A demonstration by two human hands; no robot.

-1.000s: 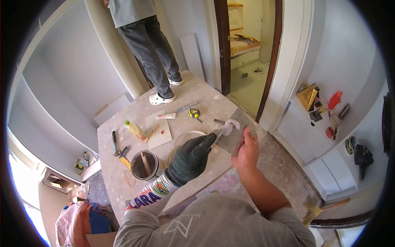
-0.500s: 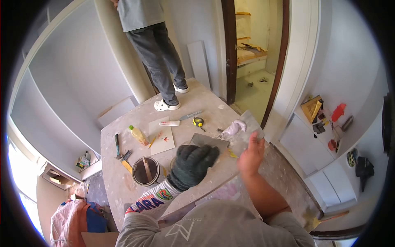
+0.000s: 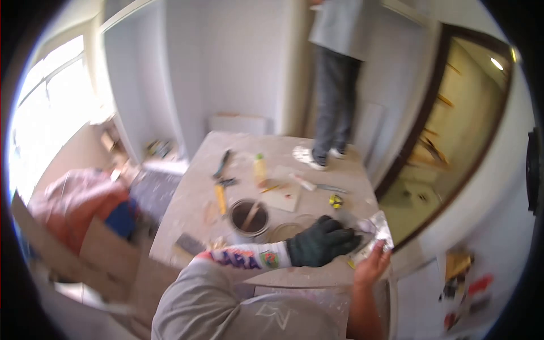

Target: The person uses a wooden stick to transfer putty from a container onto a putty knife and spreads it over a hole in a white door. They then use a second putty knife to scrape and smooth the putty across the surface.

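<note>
Bare right hand [image 3: 372,263] clamped on shiny flat silvery plate [image 3: 382,225]; dark-gloved left hand [image 3: 323,241] beside it, grip unclear.
Open round metal can [image 3: 250,232], yellow-and-black tape measure [image 3: 336,201] nearby.

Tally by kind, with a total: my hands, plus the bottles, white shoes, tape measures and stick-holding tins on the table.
Hands: 2 (left hand gloved, right hand bare)
Bottle: 1
White shoes: 2
Tape measure: 1
Tin with stick: 1
Total: 7
</note>
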